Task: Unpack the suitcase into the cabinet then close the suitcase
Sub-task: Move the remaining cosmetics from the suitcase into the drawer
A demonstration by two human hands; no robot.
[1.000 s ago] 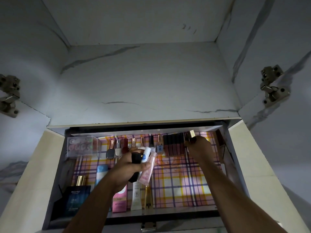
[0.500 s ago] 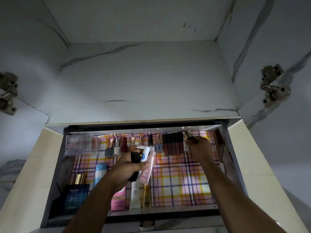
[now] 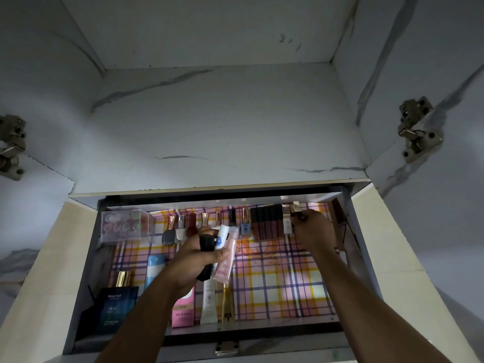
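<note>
The cabinet drawer (image 3: pixel 262 334) is pulled out below me, lined with plaid paper (image 3: pixel 288 284). My right hand (image 3: pixel 313 231) reaches to the back right corner and pinches a small gold-capped bottle (image 3: pixel 296 206) beside a row of dark lip-gloss tubes (image 3: pixel 267 224). Over the middle of the drawer, my left hand (image 3: pixel 199 260) grips a bundle: a black tube (image 3: pixel 207 242), a white tube (image 3: pixel 222 235) and a pink tube (image 3: pixel 225 263). The suitcase is out of view.
Nail polishes (image 3: pixel 180 229) and a clear box (image 3: pixel 123 225) line the back. A blue perfume box (image 3: pixel 115 307), a pink box (image 3: pixel 183 310), a white tube (image 3: pixel 209 302) and a gold bottle (image 3: pixel 227 302) lie at the front left. A marbled shelf (image 3: pixel 222 127) overhangs; a door hinge (image 3: pixel 416 129) juts out at the right.
My right hand has shifted the gold-capped bottle slightly left, closer to the row of dark tubes. My left hand has stayed in place with its bundle.
</note>
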